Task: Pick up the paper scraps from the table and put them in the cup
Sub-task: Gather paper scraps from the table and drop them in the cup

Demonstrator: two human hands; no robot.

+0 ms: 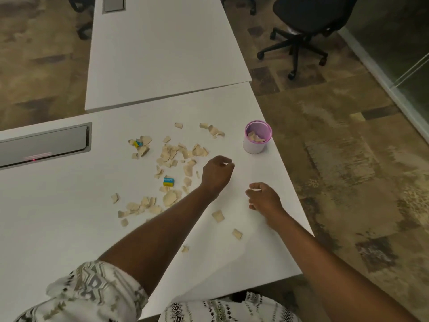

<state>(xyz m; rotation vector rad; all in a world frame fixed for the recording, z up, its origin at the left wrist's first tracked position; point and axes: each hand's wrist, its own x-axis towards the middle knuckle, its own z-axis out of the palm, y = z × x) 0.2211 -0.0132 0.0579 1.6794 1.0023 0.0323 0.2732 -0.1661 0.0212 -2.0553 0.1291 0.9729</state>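
Observation:
Several beige paper scraps (176, 156) lie scattered over the white table (69, 217), densest left of my hands. A pink-rimmed cup (255, 147) stands near the table's right edge with a few scraps inside. My left hand (217, 173) hovers between the pile and the cup, its fingers pinched together with a pale sliver of paper at the tips. Nearer the right edge, my right hand (264, 197) is curled, thumb and forefinger pinched on a pale sliver too. Three loose scraps (218, 216) lie between my forearms.
Two small blue-and-yellow pieces (168, 181) sit among the scraps. A grey cable hatch (44, 145) is set into the table at the left. A second white table (162, 49) adjoins behind. A black office chair (304, 22) stands on the carpet at the right.

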